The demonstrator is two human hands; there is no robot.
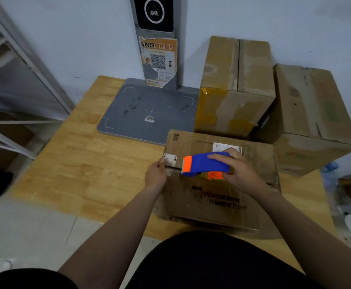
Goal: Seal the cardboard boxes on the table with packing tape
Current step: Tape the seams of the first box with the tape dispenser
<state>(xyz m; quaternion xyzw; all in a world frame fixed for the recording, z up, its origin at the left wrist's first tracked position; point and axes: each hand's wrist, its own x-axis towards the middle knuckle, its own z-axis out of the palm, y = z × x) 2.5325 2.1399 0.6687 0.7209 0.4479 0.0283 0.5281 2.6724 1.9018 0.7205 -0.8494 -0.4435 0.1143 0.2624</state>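
My right hand (240, 171) grips the blue-and-orange tape dispenser (203, 163) over the top seam of the nearest box (222, 201) on the tabletop (76, 163). My left hand (156, 175) curls round that box's left edge.

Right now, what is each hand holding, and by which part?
Right hand grips the tape dispenser at its rear, over the roll. Left hand touches the near box at its left edge; a hold cannot be told.
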